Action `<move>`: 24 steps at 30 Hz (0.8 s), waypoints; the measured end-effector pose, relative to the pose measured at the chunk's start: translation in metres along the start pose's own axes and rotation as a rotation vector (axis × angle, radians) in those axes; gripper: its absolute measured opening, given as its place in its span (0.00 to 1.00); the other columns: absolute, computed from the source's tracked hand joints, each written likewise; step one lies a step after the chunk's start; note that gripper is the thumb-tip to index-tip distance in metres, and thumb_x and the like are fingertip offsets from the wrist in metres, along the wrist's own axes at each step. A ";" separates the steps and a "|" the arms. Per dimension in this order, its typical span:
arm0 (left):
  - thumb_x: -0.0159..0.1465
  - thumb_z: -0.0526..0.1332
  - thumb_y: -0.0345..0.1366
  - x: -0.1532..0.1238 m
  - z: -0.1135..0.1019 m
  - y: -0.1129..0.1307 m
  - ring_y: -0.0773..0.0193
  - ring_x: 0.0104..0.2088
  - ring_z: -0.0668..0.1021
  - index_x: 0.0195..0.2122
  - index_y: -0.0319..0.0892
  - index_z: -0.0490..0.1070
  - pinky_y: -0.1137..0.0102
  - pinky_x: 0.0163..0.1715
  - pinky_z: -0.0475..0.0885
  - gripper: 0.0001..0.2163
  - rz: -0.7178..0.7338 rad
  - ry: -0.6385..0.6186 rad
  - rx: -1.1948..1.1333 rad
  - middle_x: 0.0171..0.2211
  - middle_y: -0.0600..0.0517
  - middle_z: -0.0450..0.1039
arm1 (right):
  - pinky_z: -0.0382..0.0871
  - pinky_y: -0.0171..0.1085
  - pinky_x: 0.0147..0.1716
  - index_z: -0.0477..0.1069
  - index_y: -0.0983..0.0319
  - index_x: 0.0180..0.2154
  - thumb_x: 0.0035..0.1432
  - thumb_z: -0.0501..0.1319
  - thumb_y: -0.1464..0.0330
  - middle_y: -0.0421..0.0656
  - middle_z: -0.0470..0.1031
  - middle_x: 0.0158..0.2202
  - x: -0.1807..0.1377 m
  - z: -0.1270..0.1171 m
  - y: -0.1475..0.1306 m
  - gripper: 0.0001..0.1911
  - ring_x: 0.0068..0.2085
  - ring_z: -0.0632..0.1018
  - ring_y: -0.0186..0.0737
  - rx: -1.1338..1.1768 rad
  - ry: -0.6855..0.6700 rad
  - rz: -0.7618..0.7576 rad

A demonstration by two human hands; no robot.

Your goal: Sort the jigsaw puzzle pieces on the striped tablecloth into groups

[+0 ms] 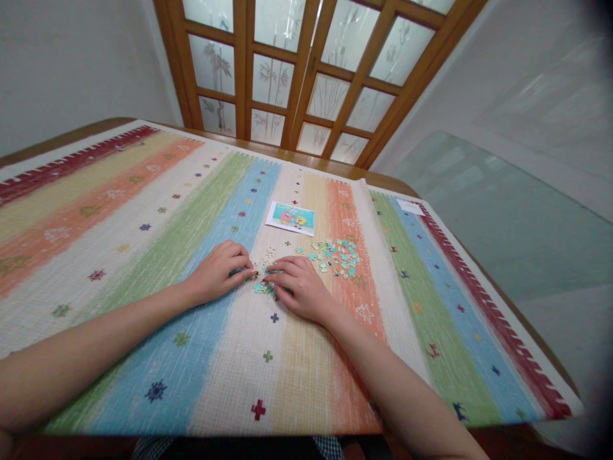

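A small pile of jigsaw puzzle pieces point(263, 289) lies on the striped tablecloth between my two hands. My left hand point(226, 269) comes in from the left, thumb and forefinger pinched on a small piece at the pile's edge. From the right, my right hand point(297, 285) reaches over the pile with fingers bent down and closed on a piece, mostly hidden under the fingertips. Turquoise and yellow loose pieces point(338, 255) are spread out just past my right hand. Beyond the pile rests a picture card point(293, 218) with cartoon figures on turquoise.
The striped tablecloth point(143, 306) covers a wooden table point(407, 185). A small white label point(410, 207) lies near its far right corner. Wooden doors with glass panes point(287, 70) stand behind, and a glass panel point(502, 217) leans at the right wall.
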State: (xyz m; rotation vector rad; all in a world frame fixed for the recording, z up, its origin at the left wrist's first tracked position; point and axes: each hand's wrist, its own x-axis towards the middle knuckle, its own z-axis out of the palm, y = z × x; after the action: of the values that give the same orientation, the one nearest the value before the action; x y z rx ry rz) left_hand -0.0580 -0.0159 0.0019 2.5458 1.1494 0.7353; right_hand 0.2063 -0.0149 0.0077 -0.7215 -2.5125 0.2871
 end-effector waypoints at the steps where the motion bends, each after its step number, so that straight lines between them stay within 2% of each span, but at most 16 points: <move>1: 0.73 0.56 0.43 0.000 0.000 0.001 0.56 0.43 0.70 0.38 0.41 0.74 0.61 0.46 0.65 0.13 -0.012 0.011 -0.029 0.39 0.48 0.71 | 0.63 0.49 0.55 0.78 0.57 0.48 0.68 0.59 0.68 0.44 0.79 0.50 0.000 0.002 0.000 0.10 0.54 0.73 0.46 0.005 0.020 0.021; 5: 0.73 0.55 0.43 0.002 0.001 0.008 0.57 0.44 0.70 0.37 0.41 0.73 0.61 0.47 0.65 0.13 -0.045 0.012 -0.116 0.39 0.48 0.72 | 0.63 0.48 0.54 0.76 0.58 0.47 0.68 0.60 0.67 0.44 0.80 0.48 0.002 0.007 0.000 0.09 0.52 0.74 0.45 0.035 0.063 0.066; 11: 0.74 0.53 0.41 0.003 0.002 0.013 0.57 0.44 0.70 0.36 0.41 0.73 0.61 0.47 0.65 0.14 -0.040 -0.015 -0.122 0.39 0.48 0.71 | 0.62 0.46 0.53 0.74 0.58 0.48 0.68 0.61 0.64 0.45 0.79 0.46 0.005 0.008 -0.005 0.09 0.51 0.73 0.45 0.018 0.035 0.094; 18: 0.70 0.57 0.42 0.000 -0.001 -0.001 0.55 0.44 0.70 0.34 0.42 0.73 0.58 0.46 0.65 0.11 -0.029 0.028 0.100 0.41 0.48 0.71 | 0.62 0.48 0.54 0.76 0.57 0.47 0.67 0.61 0.69 0.45 0.79 0.47 0.002 0.001 0.000 0.09 0.51 0.72 0.46 -0.016 0.027 0.113; 21: 0.69 0.60 0.44 -0.001 -0.002 -0.009 0.53 0.46 0.70 0.34 0.43 0.73 0.57 0.47 0.64 0.11 -0.057 0.039 0.190 0.42 0.47 0.71 | 0.61 0.49 0.54 0.78 0.56 0.44 0.67 0.62 0.67 0.44 0.79 0.47 0.000 -0.002 0.003 0.07 0.52 0.72 0.46 -0.007 -0.020 0.051; 24: 0.68 0.61 0.45 -0.002 -0.004 -0.011 0.53 0.46 0.70 0.37 0.43 0.74 0.57 0.49 0.65 0.10 -0.067 0.054 0.179 0.43 0.47 0.71 | 0.61 0.49 0.55 0.79 0.55 0.46 0.67 0.62 0.66 0.44 0.78 0.49 -0.001 -0.005 0.002 0.08 0.53 0.72 0.46 -0.001 -0.074 0.007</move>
State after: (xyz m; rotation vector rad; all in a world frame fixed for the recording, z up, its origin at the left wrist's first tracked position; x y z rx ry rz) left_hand -0.0678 -0.0102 -0.0002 2.6300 1.3680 0.7184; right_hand 0.2104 -0.0132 0.0109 -0.7330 -2.5802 0.3202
